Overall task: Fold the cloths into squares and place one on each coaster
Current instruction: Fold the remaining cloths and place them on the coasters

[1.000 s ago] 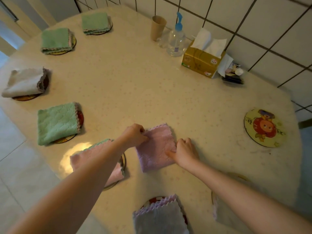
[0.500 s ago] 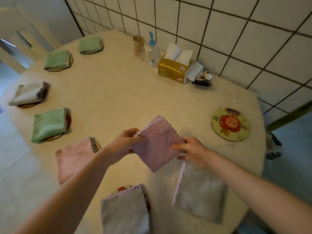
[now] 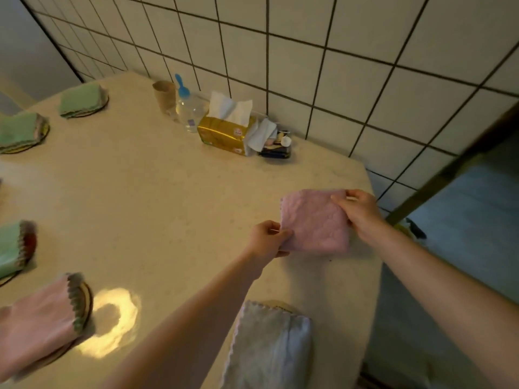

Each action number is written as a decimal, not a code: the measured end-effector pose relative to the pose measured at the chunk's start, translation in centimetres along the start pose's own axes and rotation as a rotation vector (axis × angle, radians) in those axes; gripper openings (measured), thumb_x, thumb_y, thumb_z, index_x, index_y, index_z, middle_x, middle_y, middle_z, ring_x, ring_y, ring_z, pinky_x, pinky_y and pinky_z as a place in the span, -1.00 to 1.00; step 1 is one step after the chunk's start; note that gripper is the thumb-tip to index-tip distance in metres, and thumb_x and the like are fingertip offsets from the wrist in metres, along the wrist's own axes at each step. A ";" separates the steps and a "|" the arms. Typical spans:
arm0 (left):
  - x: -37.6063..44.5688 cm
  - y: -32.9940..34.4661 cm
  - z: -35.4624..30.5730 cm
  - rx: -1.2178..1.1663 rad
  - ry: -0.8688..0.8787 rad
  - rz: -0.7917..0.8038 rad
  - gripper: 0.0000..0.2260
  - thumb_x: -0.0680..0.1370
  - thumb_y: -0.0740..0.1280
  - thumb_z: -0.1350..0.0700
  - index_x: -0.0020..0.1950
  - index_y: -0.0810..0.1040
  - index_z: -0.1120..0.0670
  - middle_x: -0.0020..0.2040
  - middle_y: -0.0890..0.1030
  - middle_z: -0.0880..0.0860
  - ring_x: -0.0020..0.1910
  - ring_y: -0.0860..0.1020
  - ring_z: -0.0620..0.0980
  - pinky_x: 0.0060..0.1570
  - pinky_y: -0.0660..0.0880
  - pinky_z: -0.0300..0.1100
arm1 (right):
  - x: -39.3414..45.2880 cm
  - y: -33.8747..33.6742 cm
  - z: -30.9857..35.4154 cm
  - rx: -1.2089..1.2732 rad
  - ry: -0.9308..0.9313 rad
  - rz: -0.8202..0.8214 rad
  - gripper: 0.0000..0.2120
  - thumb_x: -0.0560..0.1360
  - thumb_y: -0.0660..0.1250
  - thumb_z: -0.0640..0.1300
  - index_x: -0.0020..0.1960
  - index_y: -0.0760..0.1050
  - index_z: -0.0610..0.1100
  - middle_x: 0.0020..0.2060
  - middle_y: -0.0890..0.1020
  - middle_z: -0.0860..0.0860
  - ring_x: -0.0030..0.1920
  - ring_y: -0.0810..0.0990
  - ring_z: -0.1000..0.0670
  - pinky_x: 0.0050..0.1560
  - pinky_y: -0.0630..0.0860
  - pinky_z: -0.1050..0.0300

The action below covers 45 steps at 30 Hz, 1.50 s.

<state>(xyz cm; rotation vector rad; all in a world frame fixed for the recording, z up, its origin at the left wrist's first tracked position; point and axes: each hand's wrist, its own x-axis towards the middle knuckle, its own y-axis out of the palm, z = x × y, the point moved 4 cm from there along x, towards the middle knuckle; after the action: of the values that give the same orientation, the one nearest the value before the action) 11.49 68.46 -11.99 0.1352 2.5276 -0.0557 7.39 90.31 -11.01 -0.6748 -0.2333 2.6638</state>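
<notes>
A folded pink square cloth (image 3: 316, 220) is held flat near the table's right edge. My left hand (image 3: 268, 238) pinches its near left corner. My right hand (image 3: 361, 210) pinches its far right corner. The cartoon coaster seen earlier on this side is hidden under the cloth. Other folded cloths lie on coasters: a grey one (image 3: 269, 349) at the front, a pink one (image 3: 39, 318) at the front left, and green ones (image 3: 12, 245), (image 3: 21, 130), (image 3: 81, 99) along the left side.
Along the tiled wall stand a brown paper cup (image 3: 164, 95), a clear pump bottle (image 3: 188, 108), a gold tissue box (image 3: 224, 131) and a small dark box of odds and ends (image 3: 276, 146). The table (image 3: 157, 203) ends just right of the held cloth.
Both hands lifted the pink cloth from the middle of the table and carried it right, over the spot where the cartoon coaster lay. The camera view swung right.
</notes>
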 end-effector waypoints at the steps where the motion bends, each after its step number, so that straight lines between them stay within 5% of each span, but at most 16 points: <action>1: 0.9 0.6 -0.3 0.016 0.014 -0.001 -0.88 0.52 0.39 0.19 -0.17 0.48 0.15 -0.17 0.54 0.11 -0.18 0.56 0.04 -0.18 0.63 -0.11 | 1.0 -0.3 0.2 -0.032 -0.023 -0.024 -0.74 0.43 0.43 -0.12 0.10 0.53 -0.12 0.01 0.63 -0.08 -0.02 0.62 -0.08 0.02 0.60 -0.06; 5: 3.5 2.1 -0.9 0.078 0.067 -0.014 -0.93 0.54 0.36 0.18 -0.09 0.50 0.16 -0.19 0.53 0.11 -0.25 0.52 -0.02 -0.29 0.59 -0.21 | 3.4 -1.0 0.0 -0.178 -0.070 -0.133 -0.71 0.45 0.41 -0.10 0.13 0.50 -0.15 0.01 0.58 -0.04 -0.02 0.58 -0.06 -0.07 0.56 0.07; 12: 6.0 1.5 1.3 0.303 0.047 -0.061 -0.70 0.48 0.40 0.14 0.19 0.54 0.14 0.02 0.65 0.13 -0.02 0.62 0.13 -0.03 0.60 -0.01 | 3.9 -1.6 -3.3 -0.392 0.008 -0.219 -0.74 0.43 0.41 -0.07 0.07 0.51 -0.14 0.03 0.63 -0.10 0.03 0.59 -0.12 0.01 0.52 0.02; 15: 5.4 0.7 1.4 0.368 0.071 -0.066 -0.72 0.49 0.39 0.13 0.19 0.51 0.11 -0.01 0.60 0.06 -0.15 0.58 0.04 -0.32 0.56 -0.24 | 4.1 -1.3 -3.0 -0.424 0.000 -0.210 -0.69 0.44 0.36 -0.06 0.15 0.46 -0.12 0.09 0.59 -0.08 0.07 0.55 -0.11 0.06 0.50 -0.02; 22: -0.8 -4.7 4.4 0.531 0.070 -0.134 -0.81 0.49 0.38 0.21 0.10 0.53 0.13 -0.07 0.58 0.05 -0.23 0.53 -0.02 -0.26 0.49 -0.19 | 3.0 -1.6 -2.9 -0.383 0.068 -0.164 -0.43 0.45 0.37 -0.07 0.38 0.26 -0.13 0.29 0.44 -0.12 0.25 0.45 -0.15 0.23 0.44 -0.04; 26: -6.2 -8.1 7.5 0.596 -0.016 -0.230 -0.77 0.47 0.42 0.11 0.09 0.49 0.07 -0.03 0.56 0.06 -0.07 0.56 0.05 -0.08 0.55 -0.04 | 1.9 -1.8 -3.5 -0.213 0.214 -0.106 -0.50 0.41 0.40 -0.11 0.30 0.40 -0.21 0.18 0.55 -0.17 0.13 0.55 -0.18 0.08 0.57 -0.15; 33: -11.7 -8.1 11.4 0.682 -0.206 -0.208 -0.81 0.48 0.40 0.00 -0.03 0.46 0.05 -0.12 0.54 0.01 -0.16 0.51 -0.04 -0.22 0.46 -0.16 | 0.8 -1.0 -2.5 -0.143 0.207 -0.004 -0.56 0.45 0.39 -0.17 0.30 0.43 -0.23 0.18 0.56 -0.17 0.14 0.55 -0.18 0.07 0.55 -0.03; 41: -12.2 -7.6 11.9 0.707 -0.236 -0.182 -0.76 0.42 0.45 -0.02 -0.15 0.39 -0.03 -0.12 0.51 -0.02 -0.17 0.48 -0.06 -0.28 0.42 -0.21 | 0.5 0.4 -2.1 -0.208 0.158 0.150 -0.33 0.33 0.43 -0.27 0.37 0.23 -0.14 0.19 0.48 -0.13 0.16 0.51 -0.13 0.15 0.53 -0.14; 45: -11.8 -7.5 11.7 0.636 -0.208 -0.139 -0.80 0.44 0.44 0.08 -0.05 0.43 0.02 -0.12 0.54 0.00 -0.19 0.50 -0.08 -0.29 0.47 -0.24 | 0.1 1.1 -2.0 -0.050 0.116 0.210 -0.37 0.36 0.33 -0.39 0.35 0.23 -0.09 0.21 0.46 -0.10 0.17 0.49 -0.07 0.10 0.54 -0.06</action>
<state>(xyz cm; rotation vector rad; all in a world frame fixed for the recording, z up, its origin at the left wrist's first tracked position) 26.90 59.14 -14.73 0.1918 2.2235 -0.8816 7.96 89.48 -13.08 -0.9122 -0.2087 2.8121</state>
